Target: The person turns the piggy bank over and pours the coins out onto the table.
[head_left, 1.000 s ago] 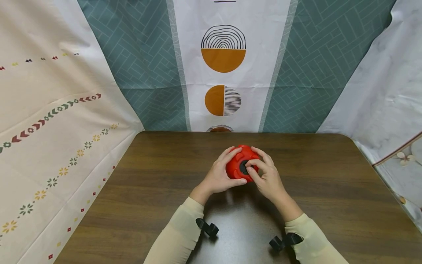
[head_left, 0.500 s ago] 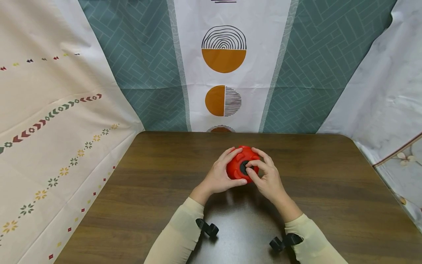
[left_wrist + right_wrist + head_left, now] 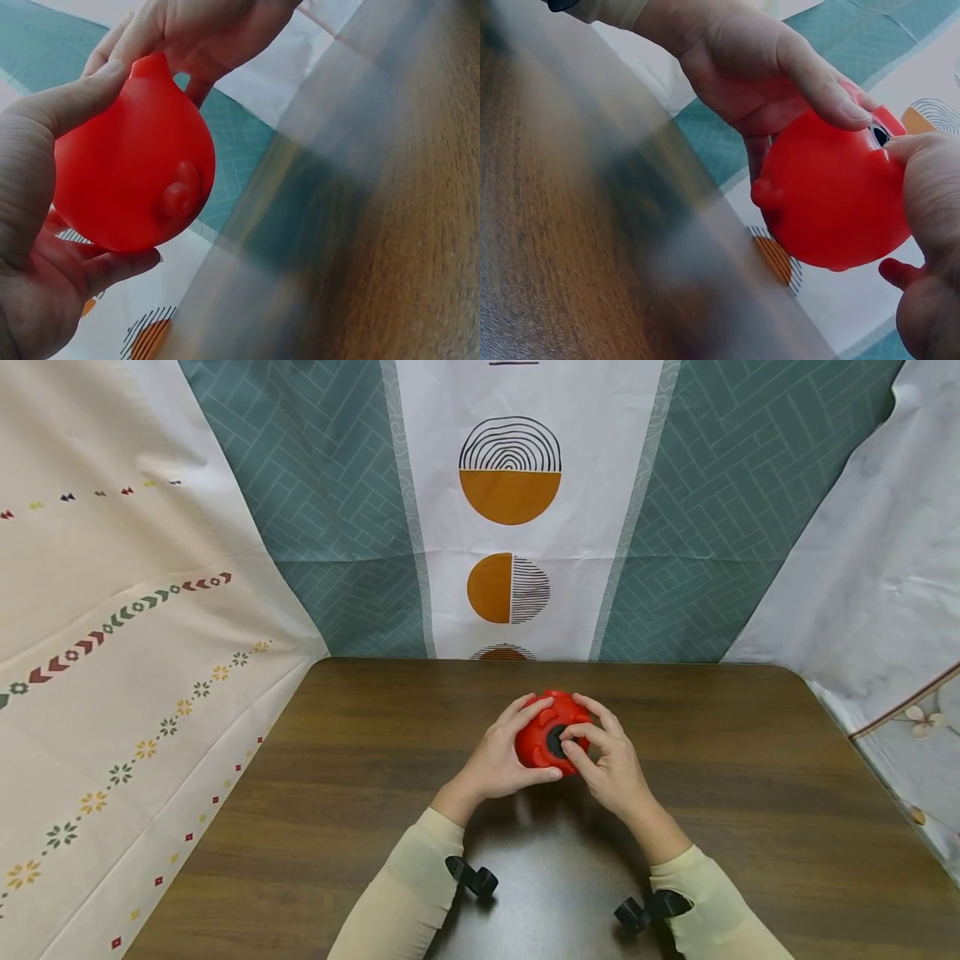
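Note:
Both hands hold a red piggy bank [image 3: 531,745] above the far middle of the table, its underside turned toward the head camera. Stubby feet surround a round black plug [image 3: 554,741] in that underside. My left hand [image 3: 497,762] grips the left side, fingers over the top and thumb below. Thumb and index finger of my right hand [image 3: 613,768] pinch at the plug, while another finger lies along the bank's right edge. In the left wrist view a curled bump shows on the smooth red body [image 3: 124,161]. The right wrist view shows the dark plug [image 3: 880,135] close to the right thumb.
A brown wood-grain table [image 3: 337,793] lies beneath the hands. Behind it hangs a teal and white patterned cloth [image 3: 352,527], with a cream cloth [image 3: 150,635] on the left and a pale one [image 3: 862,568] on the right. Black camera mounts [image 3: 472,877] sit on both sleeves.
Almost nothing differs. Both hands keep their hold on the piggy bank, which has shifted only very slightly, and the right fingers stay at the plug.

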